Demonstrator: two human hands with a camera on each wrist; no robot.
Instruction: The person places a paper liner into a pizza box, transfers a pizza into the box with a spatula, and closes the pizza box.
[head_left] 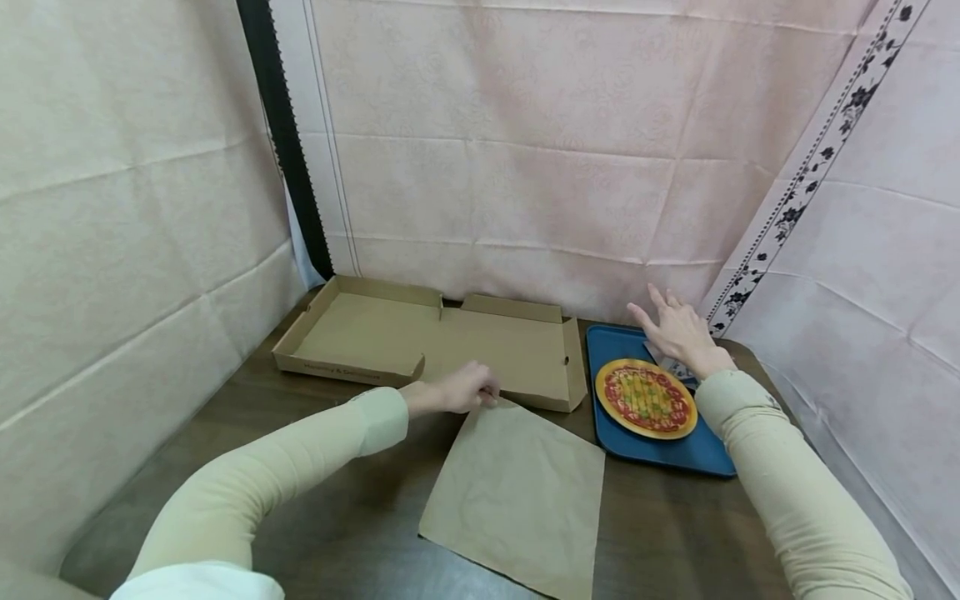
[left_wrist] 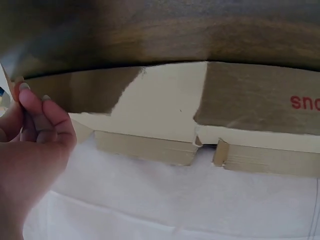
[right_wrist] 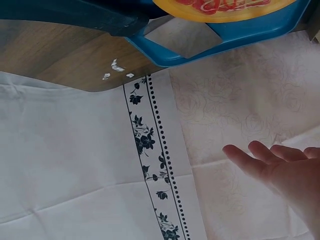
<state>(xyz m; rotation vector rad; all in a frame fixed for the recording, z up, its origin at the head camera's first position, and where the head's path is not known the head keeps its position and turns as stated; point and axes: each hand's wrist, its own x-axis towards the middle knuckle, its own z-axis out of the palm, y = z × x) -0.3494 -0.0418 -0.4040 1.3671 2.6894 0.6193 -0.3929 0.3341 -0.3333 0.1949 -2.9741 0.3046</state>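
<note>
My left hand (head_left: 467,388) pinches the far corner of a brown paper sheet (head_left: 525,500), which slopes down toward the near side of the table. In the left wrist view, the fingertips (left_wrist: 31,102) meet on that corner. My right hand (head_left: 678,335), fingers spread and holding nothing, is over the far right part of a blue tray (head_left: 645,450). On the tray lies a round pizza (head_left: 647,398) with red and yellow topping. Beside it sits a flat, shiny grey piece (right_wrist: 185,37), partly hidden by the hand in the head view; its kind is unclear.
An opened cardboard pizza box (head_left: 495,337) lies flat at the back of the brown table (head_left: 337,525), left of the tray. Pale cloth (head_left: 525,192) hangs behind and on both sides. Small white flecks (right_wrist: 116,66) mark the table's far right corner.
</note>
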